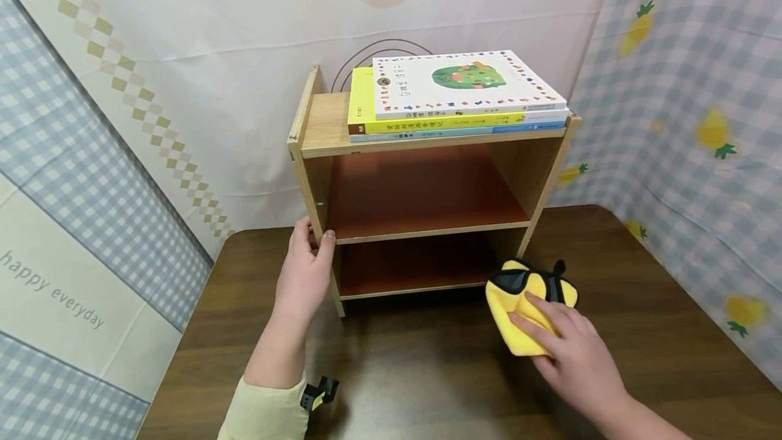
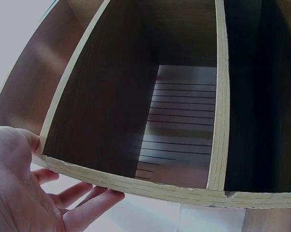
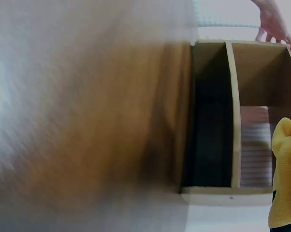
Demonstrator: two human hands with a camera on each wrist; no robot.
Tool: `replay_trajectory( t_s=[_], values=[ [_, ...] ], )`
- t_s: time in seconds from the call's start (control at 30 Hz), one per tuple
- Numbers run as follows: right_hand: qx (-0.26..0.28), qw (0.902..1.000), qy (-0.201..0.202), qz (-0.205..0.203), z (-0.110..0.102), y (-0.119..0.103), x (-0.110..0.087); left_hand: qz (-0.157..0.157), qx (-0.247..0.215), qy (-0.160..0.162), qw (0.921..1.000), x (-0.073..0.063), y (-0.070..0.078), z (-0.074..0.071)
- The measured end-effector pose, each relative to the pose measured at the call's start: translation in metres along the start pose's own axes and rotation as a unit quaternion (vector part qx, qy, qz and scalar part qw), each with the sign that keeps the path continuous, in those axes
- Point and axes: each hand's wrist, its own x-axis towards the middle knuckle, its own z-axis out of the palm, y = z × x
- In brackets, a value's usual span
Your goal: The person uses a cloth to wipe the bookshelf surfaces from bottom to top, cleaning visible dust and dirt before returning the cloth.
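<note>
Checked sheets with pineapples (image 1: 713, 129) hang on the right, beside a brown surface (image 1: 415, 365). From where I stand, a wooden shelf (image 1: 427, 195) sits on the far part of it, with a pile of books (image 1: 467, 87) on top. The left hand (image 1: 305, 280) grips the shelf's left side, thumb in front. The right hand (image 1: 577, 352) has its fingers bent around a yellow and black cloth (image 1: 502, 307), near the shelf's right front.

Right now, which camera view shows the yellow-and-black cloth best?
The head view: it shows most of the yellow-and-black cloth, partly covered by the right hand. The right wrist view catches only a piece at its edge; the left wrist view shows none.
</note>
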Motion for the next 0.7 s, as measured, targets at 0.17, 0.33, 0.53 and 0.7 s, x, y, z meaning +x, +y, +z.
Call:
replay_trajectory(
  t_s=[0.17, 0.33, 0.53, 0.7],
  values=[
    [-0.007, 0.9983, 0.058, -0.006, -0.008, 0.007, 0.008, -0.001, 0.000, -0.001, 1.0000, 0.000, 0.000, 0.000],
    [0.004, 0.9941, 0.105, -0.024, -0.011, 0.013, 0.015, -0.007, 0.001, -0.007, 0.9999, 0.000, -0.001, 0.001],
    [0.007, 0.9862, 0.159, -0.045, -0.012, 0.015, 0.024, -0.013, 0.002, -0.014, 0.9998, 0.000, -0.003, 0.000],
    [0.012, 0.9816, 0.187, -0.039, -0.010, 0.016, 0.034, -0.008, 0.003, -0.008, 0.9999, 0.001, -0.002, -0.001]
  ],
)
